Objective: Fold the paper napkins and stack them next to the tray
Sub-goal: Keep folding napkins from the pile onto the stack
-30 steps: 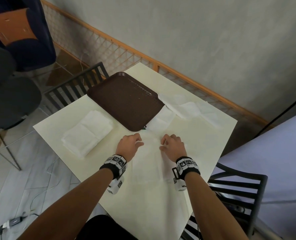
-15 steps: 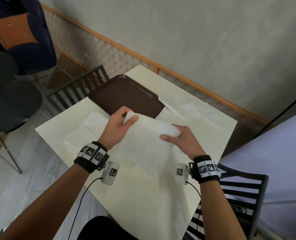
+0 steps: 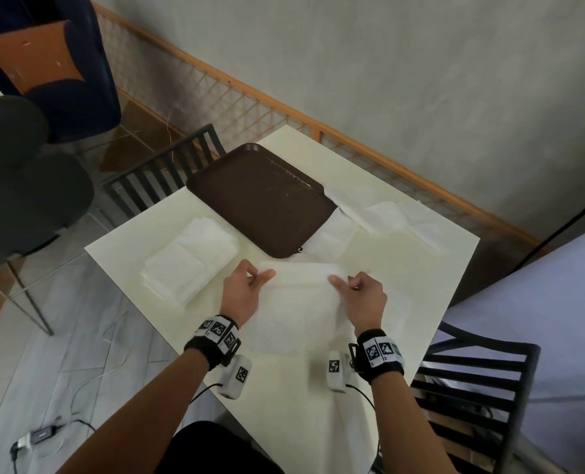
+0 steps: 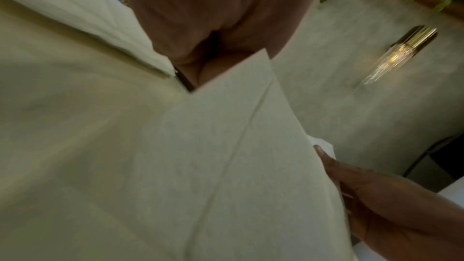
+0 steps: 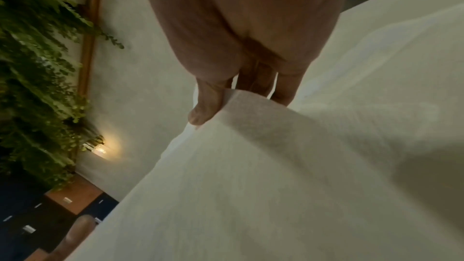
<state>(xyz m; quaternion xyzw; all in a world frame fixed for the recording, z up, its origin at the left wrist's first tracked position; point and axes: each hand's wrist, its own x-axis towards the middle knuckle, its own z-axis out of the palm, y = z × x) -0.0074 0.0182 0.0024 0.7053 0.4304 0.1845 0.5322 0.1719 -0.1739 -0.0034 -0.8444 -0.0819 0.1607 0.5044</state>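
A white paper napkin (image 3: 301, 299) is spread in front of me over the cream table (image 3: 404, 268), its far edge rounded like a fold. My left hand (image 3: 262, 277) pinches the far left corner between thumb and forefinger. My right hand (image 3: 344, 282) pinches the far right corner the same way. The brown tray (image 3: 263, 200) lies just beyond, with nothing on it. A stack of folded napkins (image 3: 188, 260) sits left of the tray. In the left wrist view the napkin (image 4: 226, 146) shows a crease. In the right wrist view my thumb (image 5: 206, 106) lies on the napkin (image 5: 276, 166).
Several loose unfolded napkins (image 3: 383, 217) lie right of the tray, one partly under its corner. Black slatted chairs stand at the table's far left (image 3: 168, 172) and near right (image 3: 472, 378). A wooden lattice rail (image 3: 284, 111) runs along the wall. Cables lie on the floor.
Both hands lifted the napkin off the table and raised it toward the tray, then brought it back down, so it now lies low in front of me with a rounded far edge.
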